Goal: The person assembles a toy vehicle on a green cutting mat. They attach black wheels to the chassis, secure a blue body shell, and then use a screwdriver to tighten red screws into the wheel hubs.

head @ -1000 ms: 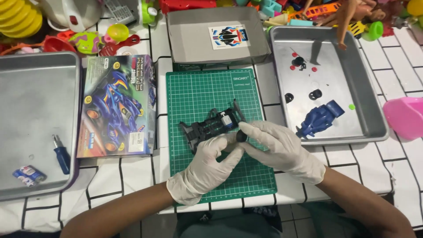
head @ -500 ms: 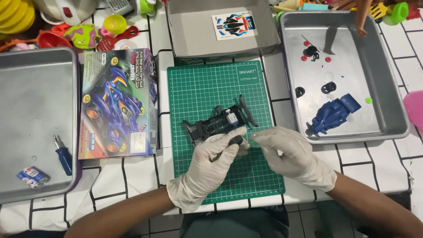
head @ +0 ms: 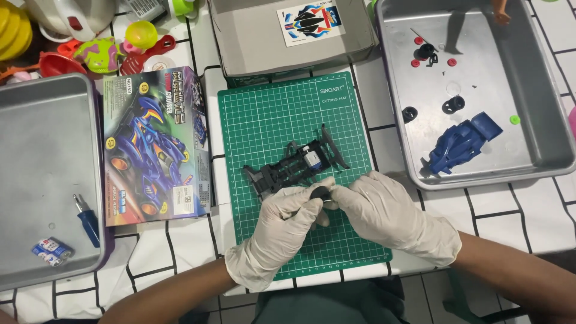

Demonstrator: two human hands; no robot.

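Both gloved hands pinch one small black wheel (head: 322,193) between their fingertips: left hand (head: 282,225), right hand (head: 384,210). The chassis (head: 294,168) lies just beyond the fingers on the mat (head: 264,114). Keep the wheel square and the grip light.

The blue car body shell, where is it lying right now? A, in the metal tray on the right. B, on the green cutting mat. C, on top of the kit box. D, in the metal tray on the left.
A: the blue car body shell lies in the metal tray on the right, beside loose black wheels, while the green cutting mat holds only the black chassis.
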